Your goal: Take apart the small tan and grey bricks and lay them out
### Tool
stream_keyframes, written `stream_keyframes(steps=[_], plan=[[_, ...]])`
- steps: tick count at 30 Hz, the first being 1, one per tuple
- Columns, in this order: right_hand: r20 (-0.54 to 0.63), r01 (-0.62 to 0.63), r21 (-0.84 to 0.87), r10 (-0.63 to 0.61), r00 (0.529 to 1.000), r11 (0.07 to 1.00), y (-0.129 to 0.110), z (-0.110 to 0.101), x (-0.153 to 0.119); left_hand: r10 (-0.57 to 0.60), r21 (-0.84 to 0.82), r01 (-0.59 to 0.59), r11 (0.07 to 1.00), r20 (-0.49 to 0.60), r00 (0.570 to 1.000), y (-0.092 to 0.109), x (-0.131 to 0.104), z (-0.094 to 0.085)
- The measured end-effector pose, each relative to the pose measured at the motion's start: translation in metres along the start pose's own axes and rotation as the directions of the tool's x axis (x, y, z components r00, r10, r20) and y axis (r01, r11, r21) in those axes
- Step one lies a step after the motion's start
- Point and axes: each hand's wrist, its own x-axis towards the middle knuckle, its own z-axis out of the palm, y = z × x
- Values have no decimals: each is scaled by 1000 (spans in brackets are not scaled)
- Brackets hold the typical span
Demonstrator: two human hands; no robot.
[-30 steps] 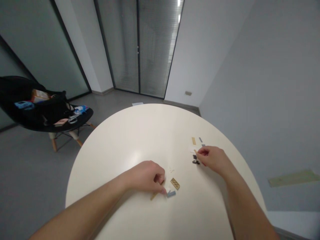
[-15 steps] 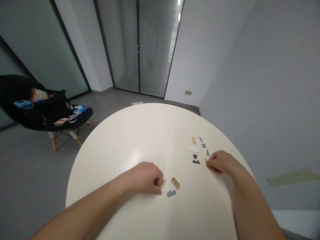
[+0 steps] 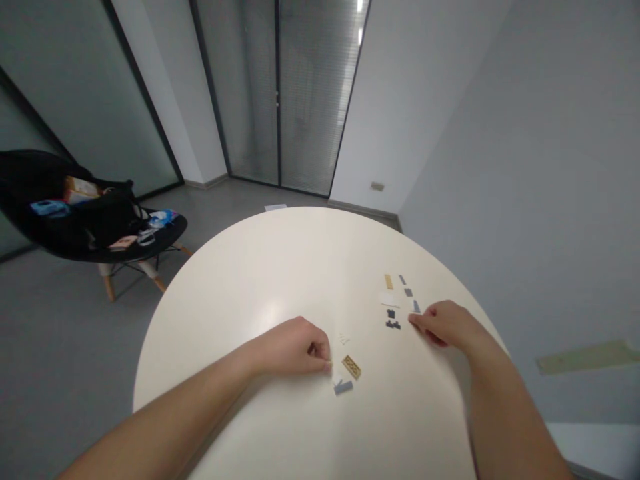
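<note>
On the round white table [image 3: 240, 280], my left hand [image 3: 300, 347] pinches a small tan toy brick piece [image 3: 331, 365], mostly covered by the fingertips. Just to its right lie a tan toy brick [image 3: 351, 367] with its hollow underside up, a grey toy brick [image 3: 343, 387] and tiny white pieces [image 3: 344, 339]. My right hand [image 3: 445, 323] is closed, its fingertips down at the tabletop; whatever they hold is hidden. Close by are a grey wedge-like piece [image 3: 416, 306] and dark toy pieces [image 3: 393, 325].
Farther up the right side lie a tan plate [image 3: 389, 282], a white flat piece [image 3: 389, 300] and small grey pieces [image 3: 409, 292]. Left of the table stands a black chair [image 3: 170, 235] with a bag [image 3: 107, 217] on it. A wall rises on the right.
My left hand has shifted slightly right and up, its fingers closing on the small tan piece. My right fingertips now cover the small tan piece that showed beside them before.
</note>
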Motion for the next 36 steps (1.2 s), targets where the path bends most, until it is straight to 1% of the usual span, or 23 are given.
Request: stream_keyframes(steps=[2, 3, 4, 5, 6, 8, 9, 11, 12, 14, 16, 21, 27, 36], plan=[[-87, 24, -11, -25, 996, 1000, -6, 0, -1, -39, -140, 34, 989, -30, 999, -2, 2, 1], [-143, 62, -16, -64, 988, 998, -12, 1, -3, -50, -213, 39, 976, -50, 997, -4, 4, 2], [-197, 124, -24, -126, 972, 992, -19, 3, -6, -57, -281, 34, 959, -73, 996, -6, 5, 4], [-246, 211, -35, -213, 945, 977, -27, 6, -10, -60, -341, 24, 940, -96, 994, -7, 7, 5], [-287, 312, -50, -313, 905, 949, -36, 9, -16, -61, -392, 10, 920, -118, 991, -9, 9, 7], [-293, 515, -46, -504, 812, 856, -56, 16, -28, -63, -478, -21, 878, -159, 985, -12, 12, 10], [-301, 586, -31, -567, 767, 810, -66, 19, -35, -65, -516, -36, 856, -177, 982, -13, 14, 12], [-312, 700, 1, -665, 679, 715, -81, 27, -48, -71, -585, -65, 808, -205, 976, -14, 17, 14], [-314, 738, 20, -697, 645, 674, -87, 30, -52, -74, -613, -75, 787, -214, 974, -14, 18, 14], [-319, 782, 59, -731, 603, 620, -96, 36, -59, -88, -650, -88, 755, -234, 968, -14, 20, 15], [-325, 790, 81, -734, 597, 607, -101, 40, -62, -104, -676, -99, 730, -254, 962, -14, 21, 15], [-322, 767, 88, -710, 626, 636, -107, 47, -61, -124, -720, -133, 681, -292, 948, -13, 23, 16], [-324, 779, 84, -722, 612, 622, -106, 51, -59, -155, -734, -160, 660, -341, 927, -9, 24, 15], [-311, 760, 67, -710, 632, 647, -105, 49, -59, -119, -765, -133, 631, -264, 957, -17, 25, 19]])
